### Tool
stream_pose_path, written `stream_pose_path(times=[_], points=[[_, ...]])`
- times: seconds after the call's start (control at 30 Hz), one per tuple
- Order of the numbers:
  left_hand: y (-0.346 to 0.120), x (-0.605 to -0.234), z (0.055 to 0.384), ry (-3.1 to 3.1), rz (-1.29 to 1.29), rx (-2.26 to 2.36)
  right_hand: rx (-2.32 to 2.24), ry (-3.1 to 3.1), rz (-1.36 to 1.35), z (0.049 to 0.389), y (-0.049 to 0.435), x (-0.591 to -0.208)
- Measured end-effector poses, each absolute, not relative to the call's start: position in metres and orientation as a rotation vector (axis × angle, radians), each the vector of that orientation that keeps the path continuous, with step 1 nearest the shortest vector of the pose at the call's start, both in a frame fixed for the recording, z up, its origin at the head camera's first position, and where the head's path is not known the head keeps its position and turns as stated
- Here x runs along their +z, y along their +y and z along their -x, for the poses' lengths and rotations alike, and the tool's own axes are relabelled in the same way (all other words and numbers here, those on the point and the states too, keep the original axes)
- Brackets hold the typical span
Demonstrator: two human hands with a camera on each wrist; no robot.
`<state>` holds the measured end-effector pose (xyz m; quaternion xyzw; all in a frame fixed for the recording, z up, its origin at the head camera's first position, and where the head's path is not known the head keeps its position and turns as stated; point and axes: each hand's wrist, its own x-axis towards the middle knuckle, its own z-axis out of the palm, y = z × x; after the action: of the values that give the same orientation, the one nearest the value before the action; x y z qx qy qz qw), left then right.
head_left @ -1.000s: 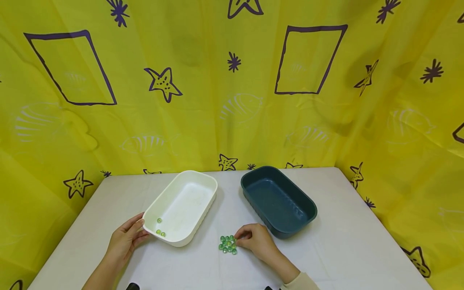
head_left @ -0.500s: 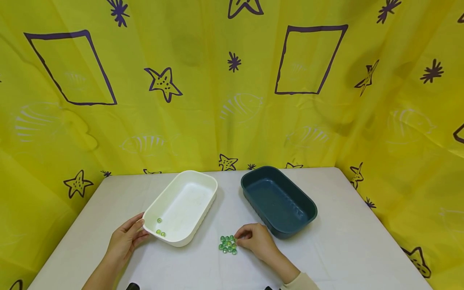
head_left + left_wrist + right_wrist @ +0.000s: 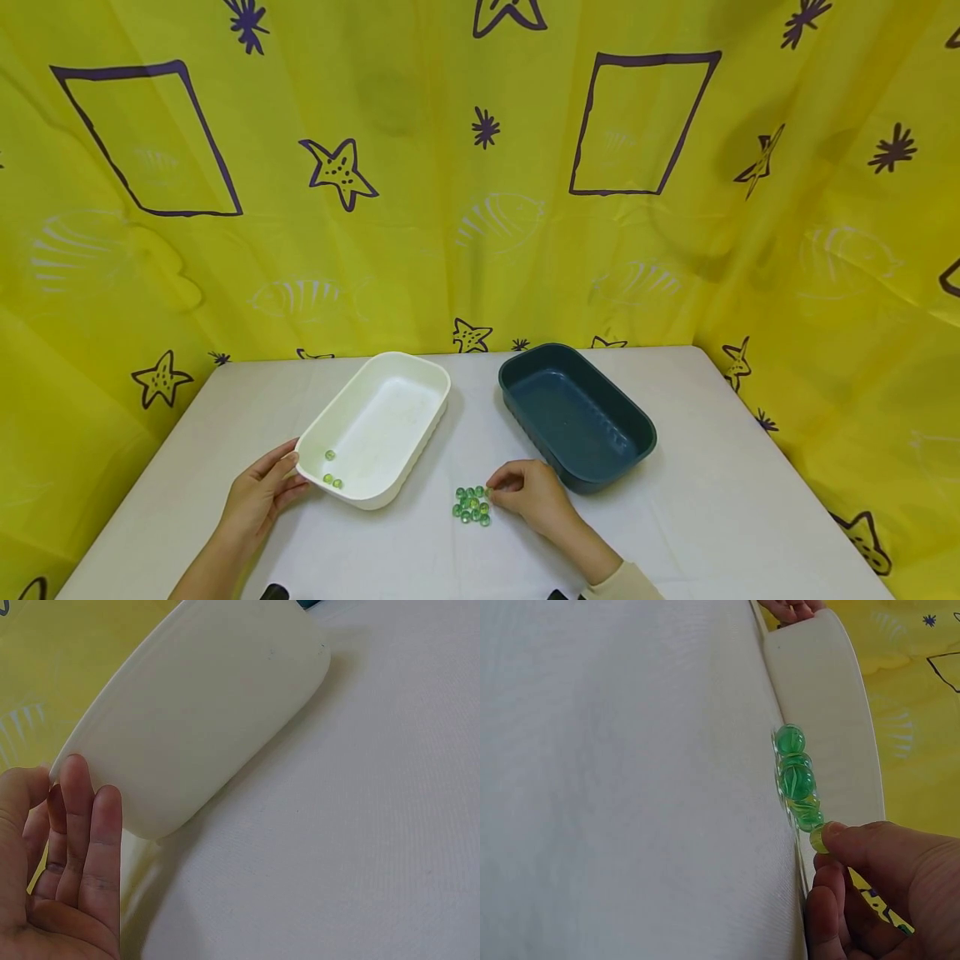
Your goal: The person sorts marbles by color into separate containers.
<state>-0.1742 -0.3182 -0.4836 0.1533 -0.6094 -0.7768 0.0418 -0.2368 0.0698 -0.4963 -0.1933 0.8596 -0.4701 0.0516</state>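
Note:
My left hand (image 3: 255,493) holds the near left corner of a white plastic tub (image 3: 382,417), pinching its rim between thumb and fingers, as the left wrist view shows. Inside that tub lie 3 yellow-green glass marbles (image 3: 327,479). On the tabletop right of the tub, several green marbles (image 3: 476,516) sit in a tight cluster. At the cluster's right side, my right hand (image 3: 538,498) pinches one yellow-green marble (image 3: 819,839) between thumb and fingertip. The right wrist view shows this marble close beside the others; whether it touches them, I cannot tell.
A dark teal tub (image 3: 573,417) stands beyond my right hand, with no marbles visible in it. White cloth covers the table (image 3: 720,500). Yellow patterned curtains (image 3: 420,250) close in its back and sides. Two small black objects poke in at the bottom edge.
My right hand has shifted very slightly up and to the right, with the pinched marble moving a little off the cluster. The left hand and both tubs have stayed in place.

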Motion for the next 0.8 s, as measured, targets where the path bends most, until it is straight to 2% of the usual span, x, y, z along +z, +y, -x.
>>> stream_pose_path(times=[0.8], points=[[-0.3178, -0.4840, 0.1742, -1.847, -0.458, -2.388, -1.460, 2.602, 0.630, 0.2402, 0.0696, -0.4915]])
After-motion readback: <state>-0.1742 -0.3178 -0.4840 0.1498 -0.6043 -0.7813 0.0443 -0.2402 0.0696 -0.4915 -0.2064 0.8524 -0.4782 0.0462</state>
